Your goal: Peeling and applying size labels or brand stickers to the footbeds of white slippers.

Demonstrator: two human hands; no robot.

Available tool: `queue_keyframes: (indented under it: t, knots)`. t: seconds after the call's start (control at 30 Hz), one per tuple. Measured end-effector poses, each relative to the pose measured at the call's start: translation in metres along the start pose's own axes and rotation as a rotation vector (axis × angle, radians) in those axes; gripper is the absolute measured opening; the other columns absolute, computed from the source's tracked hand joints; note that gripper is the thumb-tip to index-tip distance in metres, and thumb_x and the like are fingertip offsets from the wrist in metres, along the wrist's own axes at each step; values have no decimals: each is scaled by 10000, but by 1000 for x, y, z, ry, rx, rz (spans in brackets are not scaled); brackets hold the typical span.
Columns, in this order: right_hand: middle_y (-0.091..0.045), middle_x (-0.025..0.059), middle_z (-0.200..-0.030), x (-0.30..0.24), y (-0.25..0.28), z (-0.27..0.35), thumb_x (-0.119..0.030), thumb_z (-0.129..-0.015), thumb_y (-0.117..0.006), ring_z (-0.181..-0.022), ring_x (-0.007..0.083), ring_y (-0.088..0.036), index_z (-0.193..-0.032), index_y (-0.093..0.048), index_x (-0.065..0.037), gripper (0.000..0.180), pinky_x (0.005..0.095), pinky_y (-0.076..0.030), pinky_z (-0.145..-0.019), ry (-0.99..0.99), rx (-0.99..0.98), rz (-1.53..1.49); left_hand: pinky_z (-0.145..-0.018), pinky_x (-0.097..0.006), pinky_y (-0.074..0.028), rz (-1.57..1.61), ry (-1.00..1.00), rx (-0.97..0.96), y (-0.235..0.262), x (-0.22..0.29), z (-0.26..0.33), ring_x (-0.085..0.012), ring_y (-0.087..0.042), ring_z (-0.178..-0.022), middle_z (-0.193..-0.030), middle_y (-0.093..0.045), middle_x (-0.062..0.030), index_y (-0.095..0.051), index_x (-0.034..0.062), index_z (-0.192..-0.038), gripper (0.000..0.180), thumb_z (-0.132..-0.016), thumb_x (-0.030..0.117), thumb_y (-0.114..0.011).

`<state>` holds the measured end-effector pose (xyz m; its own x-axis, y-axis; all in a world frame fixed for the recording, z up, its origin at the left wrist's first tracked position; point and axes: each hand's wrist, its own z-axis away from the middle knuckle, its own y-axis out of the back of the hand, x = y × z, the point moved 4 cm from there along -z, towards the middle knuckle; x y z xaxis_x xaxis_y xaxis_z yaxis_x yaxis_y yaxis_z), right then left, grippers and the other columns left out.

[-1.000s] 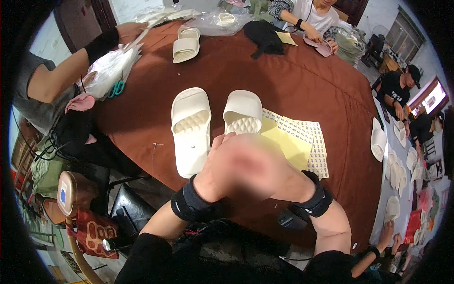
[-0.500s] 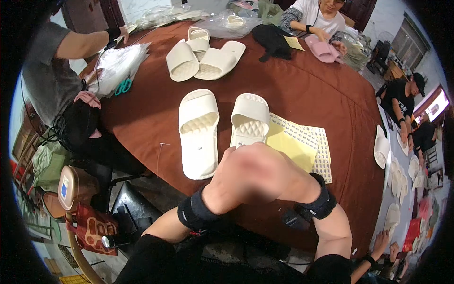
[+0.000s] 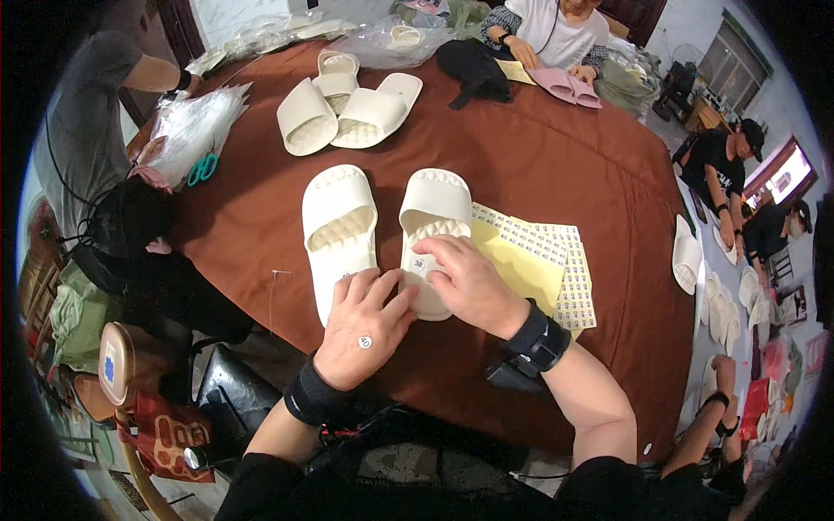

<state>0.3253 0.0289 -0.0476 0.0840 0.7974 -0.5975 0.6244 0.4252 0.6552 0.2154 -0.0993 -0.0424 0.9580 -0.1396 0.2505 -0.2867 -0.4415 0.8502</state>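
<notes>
Cream slippers near edge: two (image 3: 340,227), (image 3: 432,227)
Far slippers (image 3: 347,108): four, partly stacked
Sticker sheets (image 3: 543,260): two
Left hand (image 3: 360,326): fingers spread, on heel
Right hand (image 3: 466,282): fingers together, pressing round sticker (image 3: 419,265)

Round table (image 3: 556,165) with brown-red cloth fills centre of frame. Window (image 3: 731,54) at upper right, daylight coming through. Lit screen (image 3: 792,174) at right edge. Dark wooden door (image 3: 181,28) at upper left, pale wall beside it. Wooden chair (image 3: 117,365) at lower left. Floor at right edge pale, cluttered.
</notes>
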Motion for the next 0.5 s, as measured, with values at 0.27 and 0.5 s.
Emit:
queue_keyframes:
  t: [0.27,0.5]
  knots:
    - [-627,141,-1086,4,-8,-6,-3,-850,-541,-1014,317,-581,-1141,-584,-14,295,408,-492,-862,-73,-8,15,-910,-418,-408,18,-50,-10,-8,-1,-2,-262,-554,-1020,-1137,-569,-89,-638,101,-1126,385,-754,152,-724]
    - [-607,138,-984,-2,-16,-8,-50,-866,-528,-912,321,-583,-1202,-540,-31,337,419,-460,-819,79,65,181,-913,-422,-404,-50,-65,29,-9,1,-1,-260,-555,-981,-1114,-570,-108,-643,92,-1123,394,-741,141,-726]
